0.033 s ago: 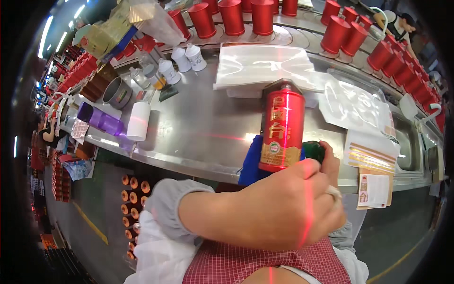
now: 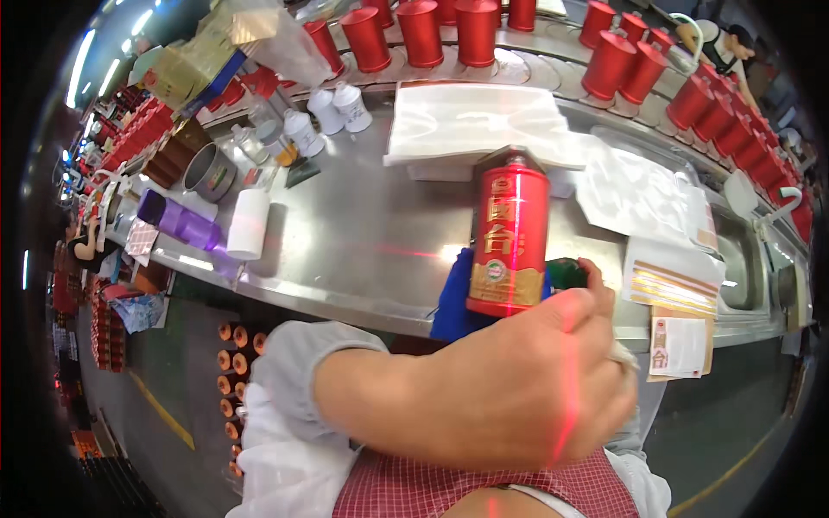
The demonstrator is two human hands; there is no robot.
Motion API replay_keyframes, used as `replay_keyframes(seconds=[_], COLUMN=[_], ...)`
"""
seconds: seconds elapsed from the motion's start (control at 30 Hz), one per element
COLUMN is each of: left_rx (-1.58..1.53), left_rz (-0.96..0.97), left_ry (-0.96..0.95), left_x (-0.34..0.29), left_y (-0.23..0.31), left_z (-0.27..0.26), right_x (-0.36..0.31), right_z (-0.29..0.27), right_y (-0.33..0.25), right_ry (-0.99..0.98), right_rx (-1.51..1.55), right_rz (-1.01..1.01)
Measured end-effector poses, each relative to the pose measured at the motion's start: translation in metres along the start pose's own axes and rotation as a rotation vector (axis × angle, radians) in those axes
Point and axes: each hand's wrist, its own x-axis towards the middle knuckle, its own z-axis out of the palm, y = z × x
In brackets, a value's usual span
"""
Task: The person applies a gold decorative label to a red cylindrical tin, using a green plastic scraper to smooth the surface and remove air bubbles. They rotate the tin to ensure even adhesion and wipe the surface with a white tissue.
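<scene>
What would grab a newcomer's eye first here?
The tall red bottle standing upright at the steel counter's near edge, with the left hand large in the foreground right below it. Behind, rows of red cans line the curved conveyor along the far side.

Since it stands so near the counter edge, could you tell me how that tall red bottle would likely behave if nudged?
The red bottle is tall on a narrow base, so it probably tips easily. Its glossy surface looks slippery. A hand at its base, near the steel counter edge, may steady it.

One red bottle (image 2: pixel 508 233) — three small white bottles (image 2: pixel 325 112) — one purple cylinder (image 2: pixel 177 219).
</scene>
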Motion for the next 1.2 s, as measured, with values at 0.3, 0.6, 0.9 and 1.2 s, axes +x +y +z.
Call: replay_keyframes(seconds=[0.3,0.6,0.9,1.2], left_rx=[0.162,-0.022,-0.01,-0.033], left_rz=[0.218,0.277,0.284,0.288], left_ry=[-0.222,-0.194,-0.169,-0.173], left_x=[0.041,0.048,0.067,0.056], left_y=[0.02,0.026,0.025,0.031], left_z=[-0.039,0.004,0.019,0.023], right_x=[0.001,-0.004,-0.004,-0.001], right_z=[-0.022,-0.027,-0.025,-0.023], right_y=[-0.058,-0.063,-0.07,-0.066], right_ry=[-0.038,0.07,0.064,0.056], right_rx=[-0.384,-0.372,-0.392,-0.375], right_rz=[-0.129,-0.275,-0.234,-0.258])
